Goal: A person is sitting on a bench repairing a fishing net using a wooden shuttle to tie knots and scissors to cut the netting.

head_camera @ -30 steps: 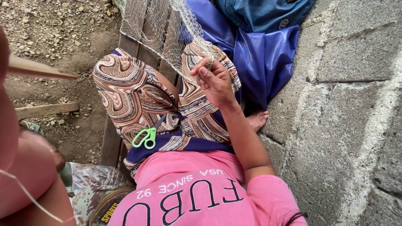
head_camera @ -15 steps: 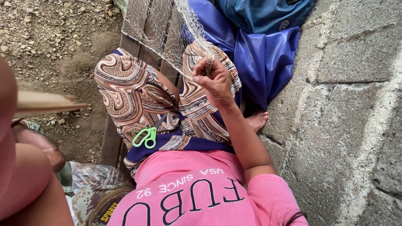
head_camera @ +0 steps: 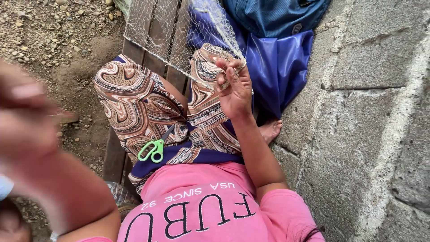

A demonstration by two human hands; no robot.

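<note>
My right hand [head_camera: 235, 87] is raised over my knee and pinches the lower edge of a fine pale fishing net [head_camera: 179, 36], which is stretched up and away from me. My left hand [head_camera: 27, 112] is close to the camera at the left and badly blurred. Its fingers look bunched around a thin brown wooden stick [head_camera: 67, 117] whose tip pokes out to the right. Green-handled scissors [head_camera: 152, 150] lie on my lap, on the swirl-patterned trousers [head_camera: 134, 103].
I sit on a bench of dark wooden planks [head_camera: 156, 31]. A blue tarp and bag [head_camera: 277, 58] lie behind the net. A grey concrete block wall [head_camera: 367, 112] fills the right side, and gravel ground [head_camera: 53, 27] the left. My bare foot [head_camera: 271, 130] rests by the wall.
My left hand has risen and moved nearer the camera with the stick, now covering more of the left side. My right hand has stayed on the net's edge.
</note>
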